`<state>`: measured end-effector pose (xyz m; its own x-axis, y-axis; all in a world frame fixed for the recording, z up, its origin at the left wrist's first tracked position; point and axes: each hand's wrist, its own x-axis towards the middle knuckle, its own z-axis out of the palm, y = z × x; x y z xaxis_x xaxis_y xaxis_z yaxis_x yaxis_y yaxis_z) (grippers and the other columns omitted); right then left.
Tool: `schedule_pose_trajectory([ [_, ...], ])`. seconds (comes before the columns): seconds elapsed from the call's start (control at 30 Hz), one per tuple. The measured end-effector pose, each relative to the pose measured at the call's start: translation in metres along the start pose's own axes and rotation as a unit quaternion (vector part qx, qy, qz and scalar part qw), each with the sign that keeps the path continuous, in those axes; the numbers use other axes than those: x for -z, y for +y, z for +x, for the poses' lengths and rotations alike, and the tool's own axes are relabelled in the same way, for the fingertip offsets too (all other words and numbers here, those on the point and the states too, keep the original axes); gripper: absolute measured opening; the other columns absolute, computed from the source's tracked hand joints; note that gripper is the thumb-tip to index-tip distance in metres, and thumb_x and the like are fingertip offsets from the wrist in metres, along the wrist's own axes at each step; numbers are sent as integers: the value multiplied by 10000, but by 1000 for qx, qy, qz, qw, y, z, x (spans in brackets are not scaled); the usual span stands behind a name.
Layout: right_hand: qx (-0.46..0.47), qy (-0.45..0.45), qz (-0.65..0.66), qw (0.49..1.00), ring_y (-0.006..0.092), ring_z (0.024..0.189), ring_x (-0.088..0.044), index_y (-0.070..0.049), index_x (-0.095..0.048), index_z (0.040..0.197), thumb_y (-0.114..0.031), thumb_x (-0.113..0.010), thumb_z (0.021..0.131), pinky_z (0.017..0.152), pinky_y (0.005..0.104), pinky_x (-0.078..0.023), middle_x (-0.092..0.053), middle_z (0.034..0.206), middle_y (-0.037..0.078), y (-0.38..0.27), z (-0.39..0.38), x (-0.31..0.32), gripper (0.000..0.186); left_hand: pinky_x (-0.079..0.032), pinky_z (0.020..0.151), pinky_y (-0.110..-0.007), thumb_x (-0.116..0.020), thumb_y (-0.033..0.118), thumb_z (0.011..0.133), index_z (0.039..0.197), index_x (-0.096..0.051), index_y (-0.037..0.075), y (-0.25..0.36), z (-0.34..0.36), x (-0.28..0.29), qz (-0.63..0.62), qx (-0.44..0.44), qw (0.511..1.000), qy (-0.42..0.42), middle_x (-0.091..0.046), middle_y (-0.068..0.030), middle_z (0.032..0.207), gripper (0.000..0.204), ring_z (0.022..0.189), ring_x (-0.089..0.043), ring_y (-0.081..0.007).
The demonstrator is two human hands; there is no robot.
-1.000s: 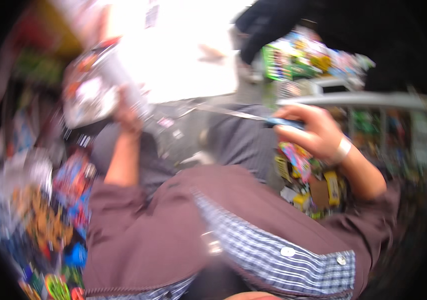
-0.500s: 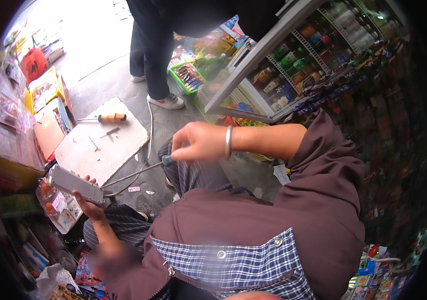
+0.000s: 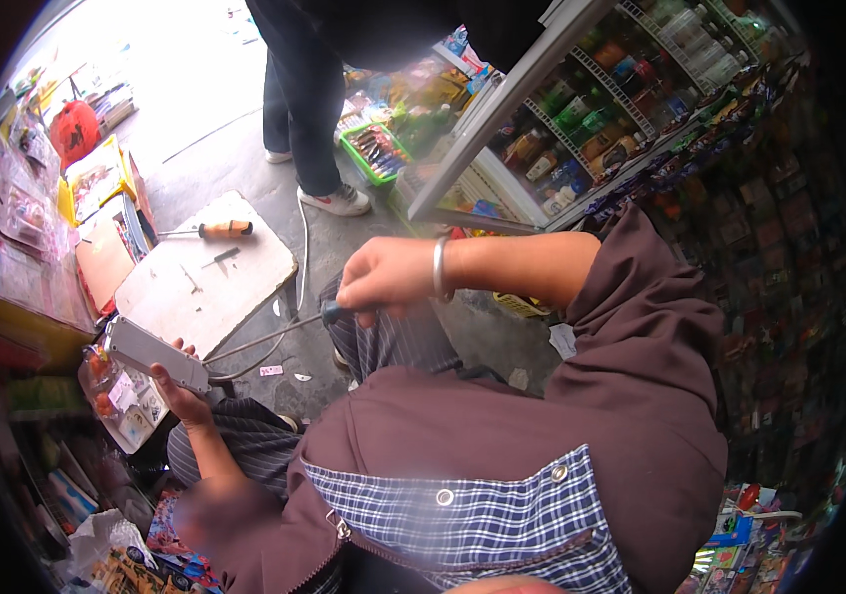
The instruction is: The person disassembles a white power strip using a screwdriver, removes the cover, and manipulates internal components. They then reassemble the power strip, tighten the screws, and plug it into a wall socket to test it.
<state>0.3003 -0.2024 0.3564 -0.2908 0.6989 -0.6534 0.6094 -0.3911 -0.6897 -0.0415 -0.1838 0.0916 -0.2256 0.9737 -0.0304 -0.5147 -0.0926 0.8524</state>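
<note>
Left of the frame's centre, the left hand (image 3: pixel 181 392) curls its fingers around a pale grey, oblong, hard-cased device (image 3: pixel 153 353), gripping it slantwise. At the centre, the right hand (image 3: pixel 383 275) is closed, fingertips pinching the dark blue-grey handle of a slim metal-shafted screwdriver (image 3: pixel 333 313); the shaft slants down-left to the device's near end, though whether the tip touches cannot be made out. A pale flexible cord (image 3: pixel 305 243) curves up from near that end. Above the device, left of centre, a flat off-white surface (image 3: pixel 249 272) bears an orange-and-black-handled screwdriver (image 3: pixel 227 229), a small dark strip (image 3: pixel 221 257) and a tiny, thin metallic piece (image 3: pixel 191 279).
</note>
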Motion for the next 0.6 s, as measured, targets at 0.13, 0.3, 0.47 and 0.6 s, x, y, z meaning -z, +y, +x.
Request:
schedule_pose_trajectory([
  [0.13, 218, 82, -268, 935, 219, 703, -652, -44, -613, 1029, -214, -641, 813, 611, 346, -525, -675, 903, 117, 5, -2, -2, 275, -500, 832, -347, -583, 323, 920, 1273, -444, -27, 7, -3, -6, 53, -9, 999, -4, -588, -181, 1155, 517, 967, -617, -249],
  [0.3, 364, 180, -482, 776, 319, 812, -646, -50, -592, 966, -208, -648, 812, 732, 415, -519, -636, 871, 105, 9, -8, -6, 228, -494, 862, -362, -595, 165, 873, 1238, -473, -41, 10, -5, -12, 73, -23, 997, 4, -598, -173, 1144, 436, 973, -626, -250],
  [0.47, 33, 39, -32, 998, 271, 764, -652, -43, -654, 951, -239, -613, 853, 690, 370, -518, -693, 880, 139, 13, -1, -6, 223, -494, 871, -368, -595, 154, 851, 1233, -474, -51, 14, -5, -10, 102, -24, 995, -4, -599, -178, 1140, 450, 973, -629, -259],
  [0.6, 144, 65, -149, 976, 240, 784, -651, -57, -621, 1011, -185, -623, 819, 650, 354, -516, -676, 918, 139, 25, -1, -7, 231, -496, 870, -378, -587, 148, 847, 1232, -473, -55, 13, -5, -9, 93, -27, 995, -14, -599, -182, 1142, 450, 967, -631, -263],
])
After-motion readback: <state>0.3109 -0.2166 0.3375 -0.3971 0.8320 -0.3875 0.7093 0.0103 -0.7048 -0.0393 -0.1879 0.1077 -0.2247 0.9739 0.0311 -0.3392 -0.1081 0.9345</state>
